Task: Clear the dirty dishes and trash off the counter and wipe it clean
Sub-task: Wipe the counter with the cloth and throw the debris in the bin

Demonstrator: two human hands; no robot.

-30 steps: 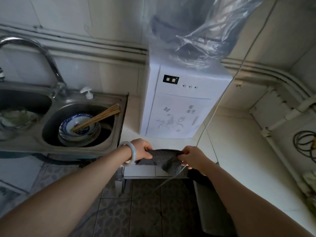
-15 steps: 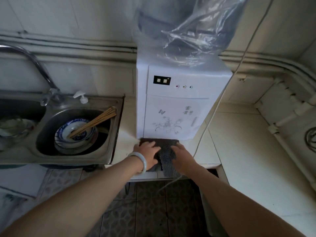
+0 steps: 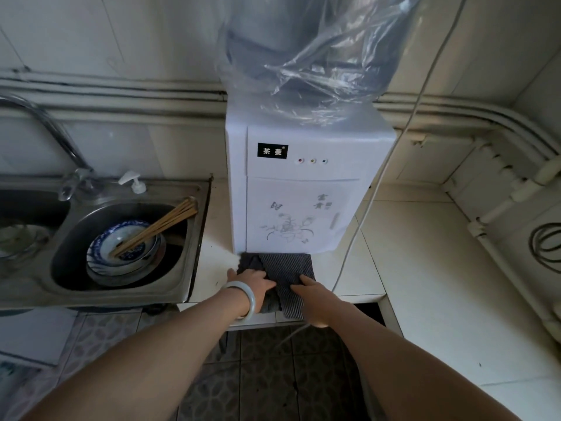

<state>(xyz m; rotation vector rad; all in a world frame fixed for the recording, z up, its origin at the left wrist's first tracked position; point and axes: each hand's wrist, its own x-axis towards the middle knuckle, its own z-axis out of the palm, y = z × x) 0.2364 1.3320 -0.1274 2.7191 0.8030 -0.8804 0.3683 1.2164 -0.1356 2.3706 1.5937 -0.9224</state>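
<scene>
A dark grey striped cloth [image 3: 285, 268] lies spread on the white tiled counter [image 3: 403, 268], just in front of the water dispenser. My left hand [image 3: 253, 284], with a pale bangle on the wrist, presses flat on the cloth's left part. My right hand [image 3: 309, 290] presses flat on its right part, fingers pointing away from me. The cloth's near edge hangs over the counter's front edge. In the round sink basin [image 3: 69, 253] at left, blue-and-white bowls [image 3: 121, 250] are stacked on plates, with wooden chopsticks [image 3: 161, 224] leaning across them.
A white water dispenser [image 3: 303, 192] stands at the back of the counter, its bottle wrapped in clear plastic [image 3: 312, 56]. A white cord [image 3: 379, 189] runs down its right side. A faucet [image 3: 51, 138] and soap pump [image 3: 135, 182] sit behind the sink. Pipes run along the right wall.
One second ago both hands held the cloth stretched in the air at the counter's edge. They have since laid it on the counter and pushed it forward against the dispenser's base.
</scene>
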